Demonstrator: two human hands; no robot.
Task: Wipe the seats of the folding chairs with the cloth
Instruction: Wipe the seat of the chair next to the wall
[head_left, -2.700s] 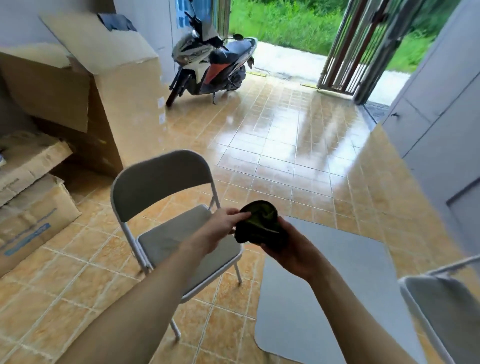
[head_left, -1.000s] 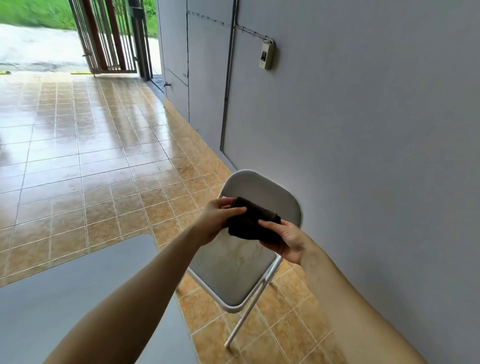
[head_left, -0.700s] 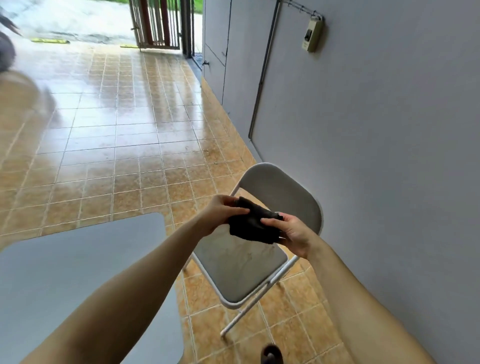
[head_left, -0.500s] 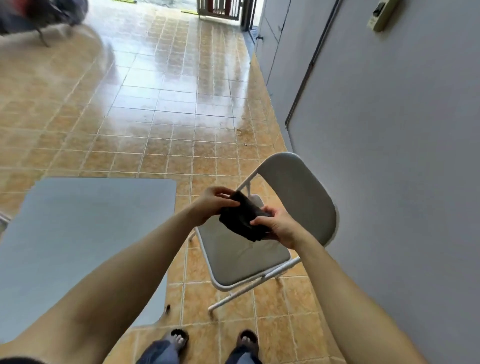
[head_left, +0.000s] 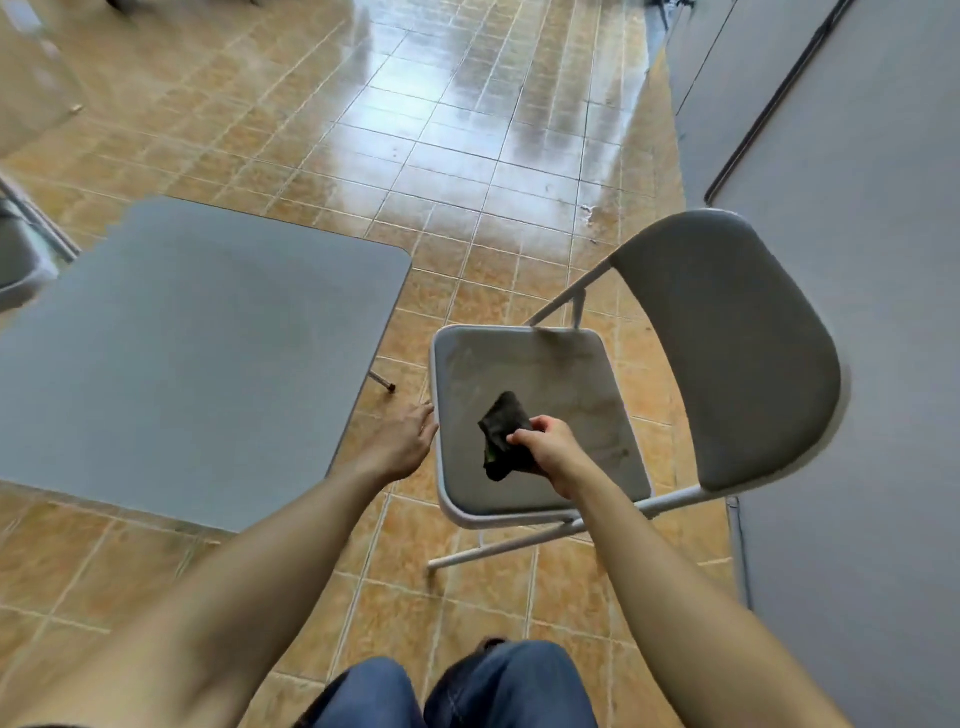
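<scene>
- Your right hand (head_left: 550, 449) is closed around a dark, crumpled cloth (head_left: 503, 432); the fingers curl over its near end, and the rest of the cloth sticks out past your knuckles, up and to the left of the fist
- The cloth sits over the middle of the grey padded seat (head_left: 535, 415) of the white-framed folding chair (head_left: 722, 348); whether it is pressed against the seat or held just above it cannot be told
- The seat shows faint smudges and streaks, mostly toward its back edge and to the right of your fist
- Your left hand (head_left: 402, 441) is spread loosely, holding nothing; its fingertips touch the left rim of the seat near the front corner
- The chair's grey curved backrest stands to the right of the seat, close to the grey wall (head_left: 883, 208); its white legs rest on the glossy brown floor tiles (head_left: 467, 156)
- To the left of the chair, just beside your left arm, lies the flat grey tabletop (head_left: 197, 353) with rounded corners; a second chair (head_left: 21, 254) shows partly at the far left edge
- Your knees in blue jeans (head_left: 467, 691) show at the bottom
</scene>
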